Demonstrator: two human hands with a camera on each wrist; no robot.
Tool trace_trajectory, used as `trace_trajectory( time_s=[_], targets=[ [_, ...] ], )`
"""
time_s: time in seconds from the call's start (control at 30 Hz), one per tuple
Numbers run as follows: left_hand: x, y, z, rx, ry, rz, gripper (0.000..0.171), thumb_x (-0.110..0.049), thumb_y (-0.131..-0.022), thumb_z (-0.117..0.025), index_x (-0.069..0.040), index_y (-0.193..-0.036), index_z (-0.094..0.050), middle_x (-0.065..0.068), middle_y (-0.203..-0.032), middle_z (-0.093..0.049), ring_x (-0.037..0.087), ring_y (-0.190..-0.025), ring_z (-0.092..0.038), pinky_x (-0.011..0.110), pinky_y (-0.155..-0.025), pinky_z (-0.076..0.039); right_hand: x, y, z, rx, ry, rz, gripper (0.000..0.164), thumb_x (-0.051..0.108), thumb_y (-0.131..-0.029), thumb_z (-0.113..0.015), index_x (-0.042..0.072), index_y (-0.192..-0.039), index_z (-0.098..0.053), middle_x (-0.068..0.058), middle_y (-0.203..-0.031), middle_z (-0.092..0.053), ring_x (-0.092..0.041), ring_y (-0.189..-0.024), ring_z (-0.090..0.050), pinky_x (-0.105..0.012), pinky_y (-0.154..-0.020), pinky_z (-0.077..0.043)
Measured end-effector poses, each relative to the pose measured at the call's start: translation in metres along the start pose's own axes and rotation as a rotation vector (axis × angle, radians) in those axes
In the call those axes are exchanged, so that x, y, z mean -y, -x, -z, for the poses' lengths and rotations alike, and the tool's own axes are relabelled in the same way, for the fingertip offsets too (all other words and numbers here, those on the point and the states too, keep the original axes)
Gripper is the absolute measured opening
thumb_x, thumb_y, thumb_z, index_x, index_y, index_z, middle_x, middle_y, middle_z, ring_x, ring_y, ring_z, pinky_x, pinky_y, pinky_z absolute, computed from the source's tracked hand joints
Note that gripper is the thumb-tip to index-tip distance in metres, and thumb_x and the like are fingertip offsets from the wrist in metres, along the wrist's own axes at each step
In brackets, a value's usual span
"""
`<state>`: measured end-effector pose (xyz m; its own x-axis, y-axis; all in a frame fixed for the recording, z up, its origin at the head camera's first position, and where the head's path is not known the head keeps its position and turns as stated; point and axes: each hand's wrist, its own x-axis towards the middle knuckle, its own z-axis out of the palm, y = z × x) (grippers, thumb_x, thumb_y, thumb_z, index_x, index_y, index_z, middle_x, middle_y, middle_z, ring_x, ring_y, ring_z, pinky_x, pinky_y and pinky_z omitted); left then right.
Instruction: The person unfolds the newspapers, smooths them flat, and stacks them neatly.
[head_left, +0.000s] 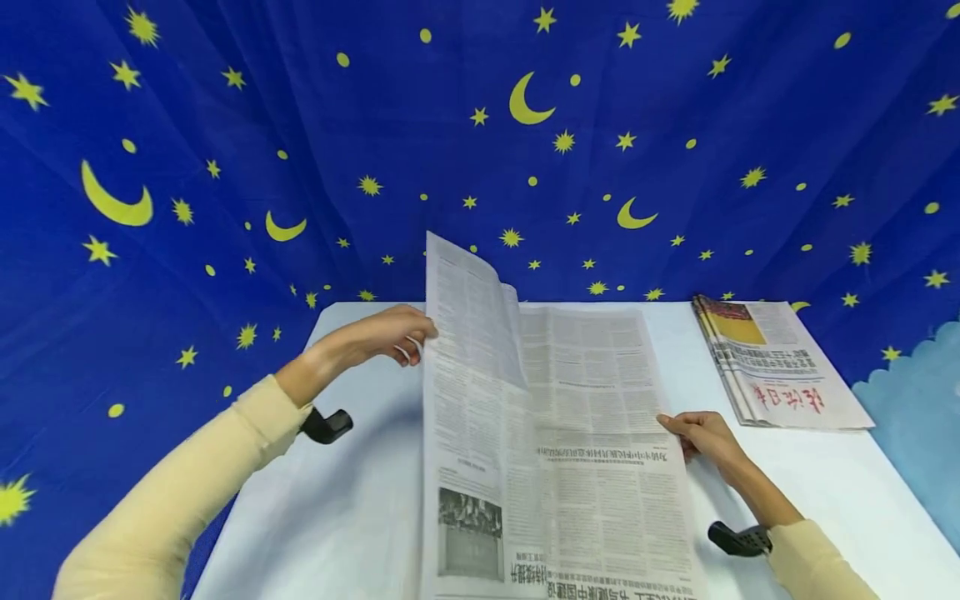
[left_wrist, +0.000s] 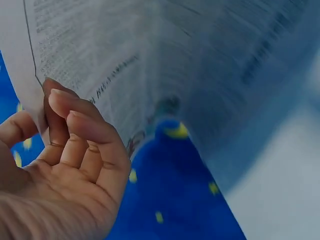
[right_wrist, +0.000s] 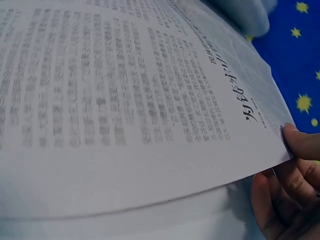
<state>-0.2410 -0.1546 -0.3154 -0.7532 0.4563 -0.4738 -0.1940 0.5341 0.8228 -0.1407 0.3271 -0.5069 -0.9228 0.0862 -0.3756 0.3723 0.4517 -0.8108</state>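
Observation:
An open newspaper spreads over the middle of the white table, its print upside down in the head view. My left hand pinches the left edge of its raised left page; in the left wrist view thumb and fingers meet on that page's margin. The left page stands up from the table and casts a shadow to its left. At the right edge, my right hand pinches the paper between thumb and fingers, the thumb on top in the right wrist view.
A stack of folded newspapers lies at the table's back right, beyond my right hand. Behind the white table hangs a blue cloth with yellow stars and moons. A black wrist mount sits on each forearm.

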Motion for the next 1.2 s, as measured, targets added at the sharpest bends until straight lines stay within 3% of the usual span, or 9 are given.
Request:
trace_trajectory(
  time_s=[0.13,0.23,0.4,0.53,0.6,0.67,0.8,1.03,1.2],
  targets=[
    [0.020,0.025,0.027,-0.079,-0.012,-0.026,0.027,-0.019,-0.098,-0.048,0.003,-0.110,-0.059,0.000,-0.082,-0.068,0.015,-0.068,-0.059,0.029,-0.062,-0.049,-0.006,0.002,0.019,-0.008,0.043,-0.006,0.041,0.035,-0.097,-0.061,-0.005,-0.093,-0.071,0.002,-0.072,-0.067,-0.011,-0.060,-0.059,-0.028,-0.054,-0.050],
    [0.037,0.040,0.041,-0.128,-0.020,-0.006,0.030,-0.022,-0.099,-0.049,0.004,-0.113,-0.057,-0.001,-0.085,-0.070,0.013,-0.071,-0.062,0.030,-0.065,-0.051,-0.009,0.002,0.030,-0.008,0.066,0.008,0.040,0.033,-0.098,-0.059,-0.005,-0.093,-0.069,0.002,-0.073,-0.067,-0.011,-0.060,-0.058,-0.029,-0.054,-0.049],
    [0.067,0.051,0.050,-0.186,-0.053,0.089,0.029,-0.025,-0.101,-0.049,0.002,-0.108,-0.055,-0.003,-0.077,-0.068,0.011,-0.064,-0.060,0.028,-0.061,-0.050,-0.016,0.003,0.040,-0.010,0.091,0.037,0.039,0.030,-0.099,-0.057,-0.008,-0.093,-0.067,0.000,-0.073,-0.066,-0.011,-0.060,-0.058,-0.029,-0.054,-0.050],
    [0.087,0.058,0.056,-0.196,-0.102,0.144,0.047,-0.028,-0.103,-0.047,0.010,-0.131,-0.044,-0.004,-0.073,-0.061,0.011,-0.063,-0.058,0.029,-0.060,-0.050,-0.021,0.001,0.045,-0.028,0.130,0.069,0.042,0.029,-0.099,-0.057,-0.012,-0.094,-0.067,-0.002,-0.073,-0.068,-0.013,-0.059,-0.060,-0.030,-0.053,-0.051],
    [0.098,0.061,0.061,-0.204,-0.135,0.157,0.042,-0.028,-0.104,-0.045,0.009,-0.126,-0.048,-0.004,-0.070,-0.057,0.012,-0.063,-0.058,0.029,-0.061,-0.049,-0.022,-0.001,0.047,-0.051,0.165,0.083,0.043,0.028,-0.099,-0.057,-0.013,-0.095,-0.067,-0.002,-0.072,-0.066,-0.013,-0.058,-0.058,-0.029,-0.052,-0.051],
    [0.111,0.064,0.067,-0.220,-0.168,0.159,0.030,-0.027,-0.105,-0.044,0.001,-0.103,-0.056,-0.003,-0.068,-0.054,0.013,-0.062,-0.057,0.030,-0.060,-0.049,-0.023,-0.002,0.050,-0.079,0.202,0.078,0.043,0.028,-0.099,-0.057,-0.014,-0.097,-0.067,-0.002,-0.071,-0.063,-0.012,-0.059,-0.056,-0.028,-0.052,-0.050],
    [0.140,0.069,0.079,-0.270,-0.221,0.166,0.036,-0.024,-0.105,-0.045,-0.014,-0.071,-0.045,-0.004,-0.062,-0.047,0.011,-0.055,-0.051,0.029,-0.055,-0.045,-0.026,-0.003,0.055,-0.123,0.241,0.043,0.046,0.029,-0.098,-0.057,-0.016,-0.100,-0.066,0.000,-0.070,-0.061,-0.011,-0.061,-0.053,-0.028,-0.052,-0.047],
    [0.191,0.072,0.092,-0.421,-0.257,0.204,0.039,-0.018,-0.102,-0.047,-0.013,-0.063,-0.049,-0.005,-0.055,-0.045,0.008,-0.047,-0.045,0.026,-0.048,-0.042,-0.034,-0.003,0.065,-0.189,0.286,0.009,0.050,0.030,-0.096,-0.059,-0.019,-0.102,-0.065,-0.001,-0.068,-0.064,-0.012,-0.060,-0.054,-0.028,-0.050,-0.043],
    [0.212,0.061,0.091,-0.525,-0.415,0.275,0.035,-0.015,-0.099,-0.045,-0.009,-0.064,-0.043,0.002,-0.060,-0.041,0.016,-0.054,-0.046,0.029,-0.051,-0.041,-0.041,-0.005,0.070,-0.237,0.337,0.006,0.047,0.031,-0.094,-0.061,-0.016,-0.092,-0.068,0.001,-0.063,-0.060,-0.014,-0.059,-0.050,-0.028,-0.049,-0.039]
  ],
)
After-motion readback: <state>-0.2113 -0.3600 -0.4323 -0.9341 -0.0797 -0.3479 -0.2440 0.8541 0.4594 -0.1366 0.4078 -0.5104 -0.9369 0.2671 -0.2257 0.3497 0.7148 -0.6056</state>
